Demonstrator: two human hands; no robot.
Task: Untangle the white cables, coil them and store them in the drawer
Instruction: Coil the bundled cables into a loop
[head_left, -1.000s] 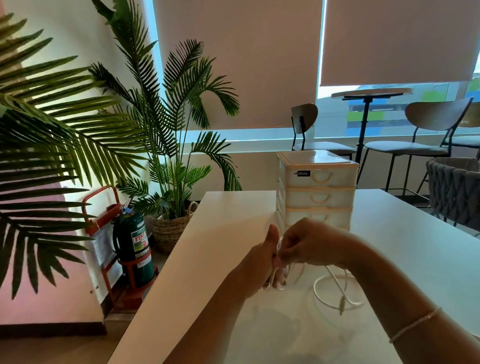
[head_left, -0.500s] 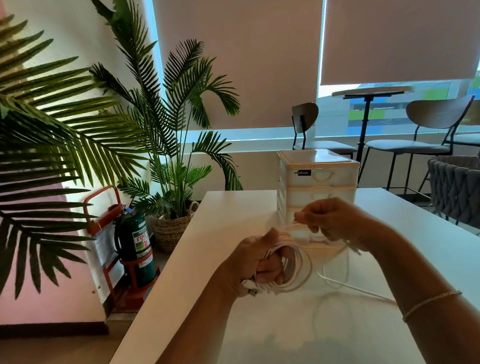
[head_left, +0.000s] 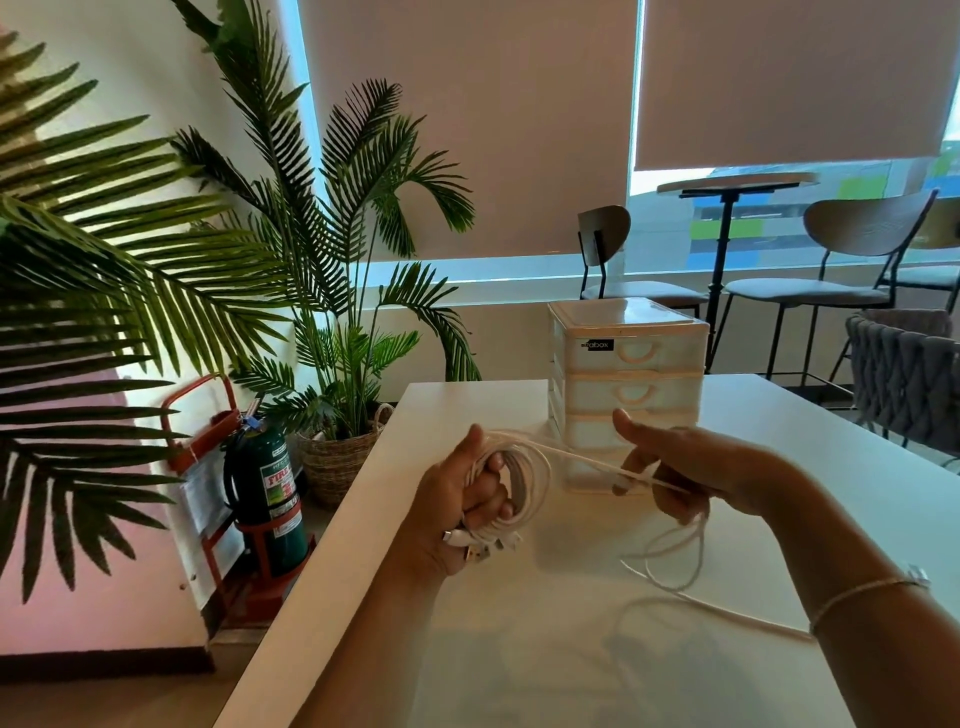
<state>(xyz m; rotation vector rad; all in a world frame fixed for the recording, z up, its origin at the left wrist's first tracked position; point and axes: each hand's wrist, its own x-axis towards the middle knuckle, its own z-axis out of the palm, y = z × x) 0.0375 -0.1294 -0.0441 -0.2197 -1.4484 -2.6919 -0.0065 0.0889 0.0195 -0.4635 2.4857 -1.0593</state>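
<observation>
Person is at a white table (head_left: 519, 649) in the lower middle of the frame, both hands up over it. The left hand (head_left: 462, 499) has its fingers curled tight through a coil of white cable (head_left: 524, 483), with a couple of plugs (head_left: 483, 545) poking out under the fist. One strand runs off the coil to the right and goes into the right hand (head_left: 670, 467), which is pinching it between thumb and fingers. From there the loose cable (head_left: 670, 566) droops down in a messy loop onto the table and trails off toward the lower right, passing behind the right wrist with the thin bracelet (head_left: 872, 587).

Right behind the hands, center of the frame, sits a small plastic drawer unit (head_left: 623, 364) with three drawers, all pushed in; the hands and the strand cover part of the bottom one.

Left side of the frame is all palm plants (head_left: 322, 234), one in a woven basket (head_left: 337, 457) on the floor, plus a green fire extinguisher (head_left: 270, 493) in a red stand. Upper right there's a tall round table (head_left: 737, 182) and chairs (head_left: 852, 249) by the window, blinds mostly down, and a grey woven chair (head_left: 909, 374) at the right edge.
</observation>
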